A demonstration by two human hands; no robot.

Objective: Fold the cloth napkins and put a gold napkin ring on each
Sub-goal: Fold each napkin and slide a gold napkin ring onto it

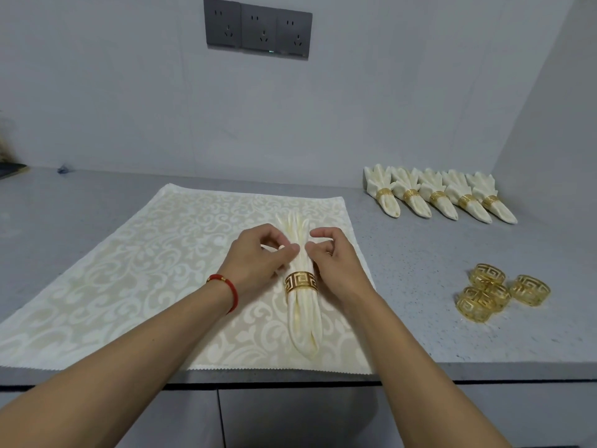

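Note:
A cream cloth napkin [303, 324], folded into a long narrow bundle, lies on a flat patterned cream napkin [155, 270] spread over the counter. A gold napkin ring [301, 282] sits around the bundle's middle. My left hand [258, 257] pinches the pleats just above the ring from the left. My right hand [332, 257] pinches the same pleats from the right. Several loose gold rings [502, 291] lie on the counter to the right. Several finished napkins [436, 197], each fanned and ringed, stand in a row at the back right.
The grey speckled counter [420, 253] ends in a front edge just below the spread napkin. A wall with dark sockets [258, 29] rises behind. A side wall closes the right. A dark object [11, 169] sits at the far left.

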